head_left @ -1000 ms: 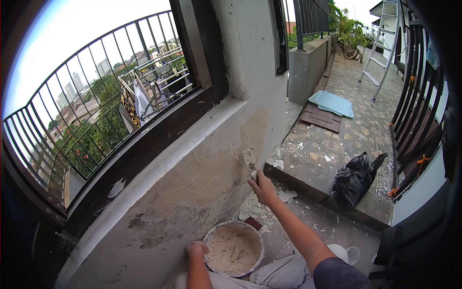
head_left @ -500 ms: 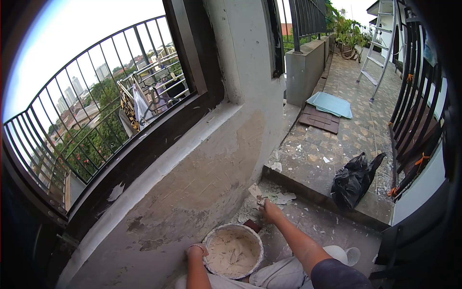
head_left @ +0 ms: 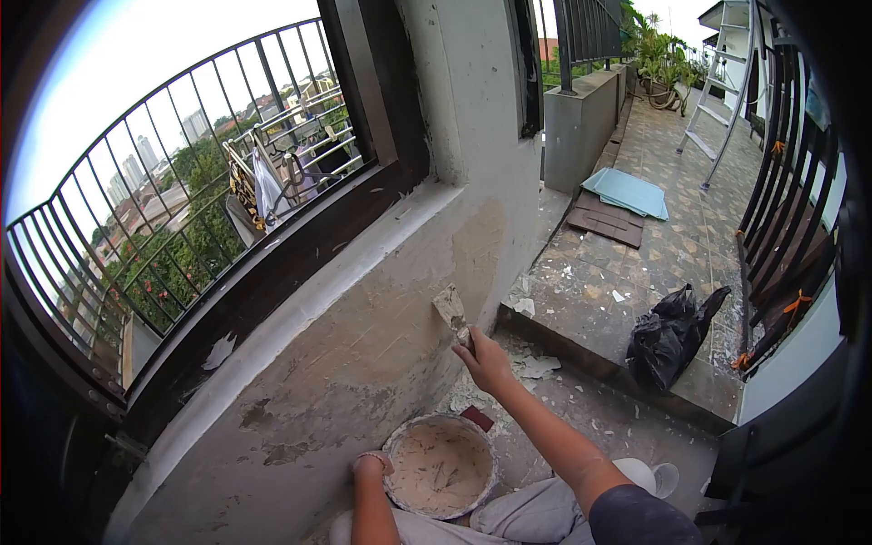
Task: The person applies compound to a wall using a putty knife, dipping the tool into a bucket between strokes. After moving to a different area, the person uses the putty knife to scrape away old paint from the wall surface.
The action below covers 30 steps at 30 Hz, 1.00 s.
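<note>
My right hand (head_left: 485, 361) is closed around the handle of a putty knife (head_left: 450, 307). Its blade is smeared with pale paste and overlaps the rough beige patch of the wall (head_left: 381, 327) under the window sill. Low by the wall, my left hand (head_left: 372, 463) grips the left rim of a round bucket (head_left: 491, 451). Inside the bucket lies beige filler paste (head_left: 436, 477), its surface stirred and uneven. The bucket stands close to my legs.
Flakes of plaster litter the floor near a dark red piece (head_left: 476, 419). A black plastic bag (head_left: 677, 341) sits on the raised step. Farther back are light blue sheets (head_left: 627, 193) on brown panels (head_left: 606, 224), and a stepladder (head_left: 715, 109). A dark window frame (head_left: 300, 218) borders the sill.
My right hand has raised the putty knife from low near the floor debris up to the wall patch. My left hand stays at the bucket rim.
</note>
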### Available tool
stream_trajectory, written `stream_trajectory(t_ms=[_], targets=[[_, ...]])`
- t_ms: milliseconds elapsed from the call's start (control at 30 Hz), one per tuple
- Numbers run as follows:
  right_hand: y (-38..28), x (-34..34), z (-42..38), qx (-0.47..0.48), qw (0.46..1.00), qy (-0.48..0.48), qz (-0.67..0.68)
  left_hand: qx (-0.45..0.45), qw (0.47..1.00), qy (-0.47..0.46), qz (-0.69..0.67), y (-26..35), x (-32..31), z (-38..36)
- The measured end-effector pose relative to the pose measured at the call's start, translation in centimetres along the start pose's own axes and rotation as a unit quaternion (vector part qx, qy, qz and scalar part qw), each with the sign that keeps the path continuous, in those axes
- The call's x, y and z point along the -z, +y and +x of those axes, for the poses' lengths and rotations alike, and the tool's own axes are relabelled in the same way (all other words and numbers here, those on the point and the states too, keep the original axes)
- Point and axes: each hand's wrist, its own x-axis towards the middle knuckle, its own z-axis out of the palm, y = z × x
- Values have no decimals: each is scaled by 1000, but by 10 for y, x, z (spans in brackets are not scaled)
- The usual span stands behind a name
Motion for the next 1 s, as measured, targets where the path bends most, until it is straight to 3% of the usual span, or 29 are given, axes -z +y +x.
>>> stream_trajectory(t_ms=[100,233,333,467,667,767,867,1000], targets=[[13,-8,-9,-19,999,-25,-17,23,999,-11,-27,4,2,-17],[75,-36,-38,-34,996,-68,-44,-3,1000,-7,1,-6,-4,22],[122,-42,-57,-79,972,-174,-135,-25,999,20,24,-10,-5,30],[153,-38,-67,-105,967,-164,-167,-14,1000,13,-3,0,-2,-3],[67,-20,-19,26,998,36,-33,-31,999,-9,9,8,8,-29],[4,1,-4,23,995,32,93,-43,998,9,46,6,6,-21],[-24,4,-4,27,993,59,98,-49,997,21,54,2,5,-6],[-19,-2,-16,1,998,17,65,-48,998,11,47,2,5,-8]])
